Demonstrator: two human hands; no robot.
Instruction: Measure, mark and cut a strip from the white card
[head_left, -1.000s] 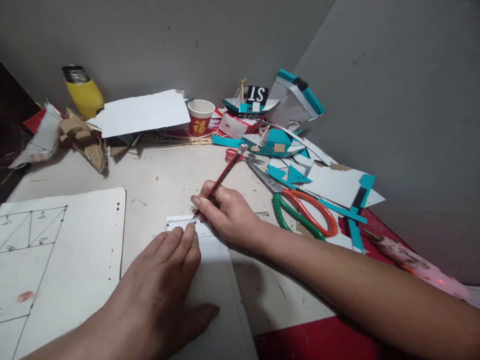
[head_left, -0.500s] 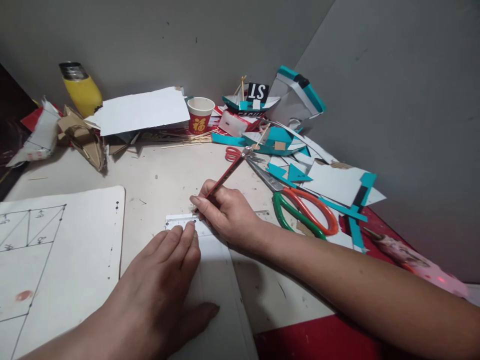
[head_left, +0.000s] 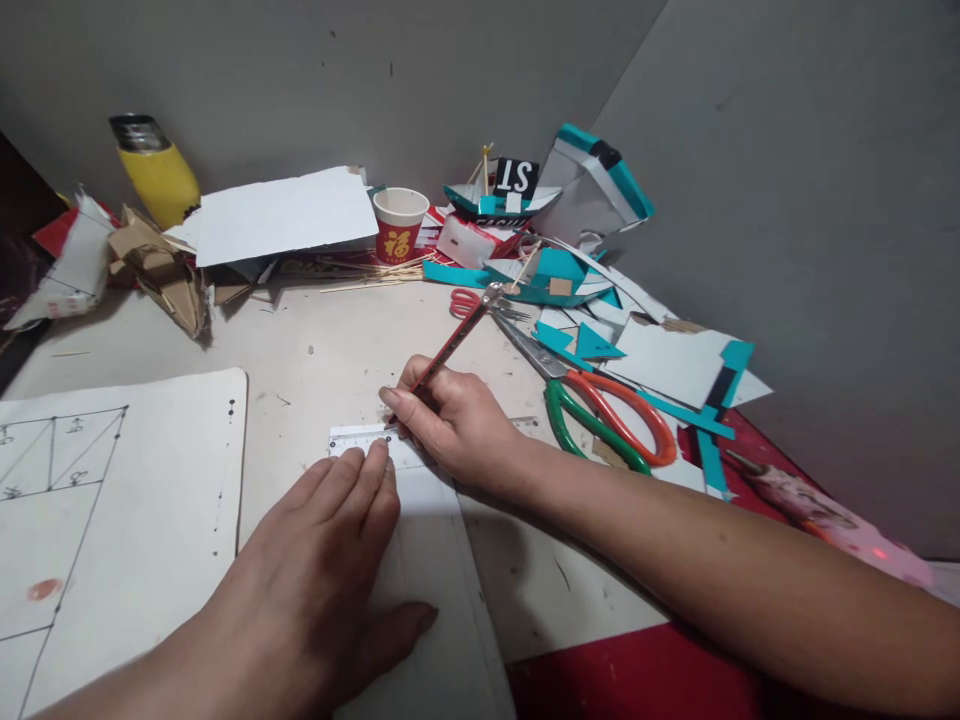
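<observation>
My right hand (head_left: 457,425) grips a dark red pencil (head_left: 454,345), its lower end down at the top edge of a clear ruler (head_left: 352,443). The ruler lies across the far end of a white sheet (head_left: 427,600); part of it passes under my right hand and shows again beyond the wrist. My left hand (head_left: 330,550) lies flat with its fingers stretched, fingertips pressing on the ruler and thumb out over the sheet. The pencil's tip is partly hidden by my fingers.
At left lies a page with line drawings (head_left: 172,470). Large scissors (head_left: 607,420) with orange and green handles rest at right among teal and white scraps. Behind stand a red paper cup (head_left: 400,225), a yellow bottle (head_left: 157,180) and a small paper boat (head_left: 502,203). A pink glue gun (head_left: 840,525) lies far right.
The view has shifted very slightly. Both hands, the pencil and the ruler keep nearly the same places.
</observation>
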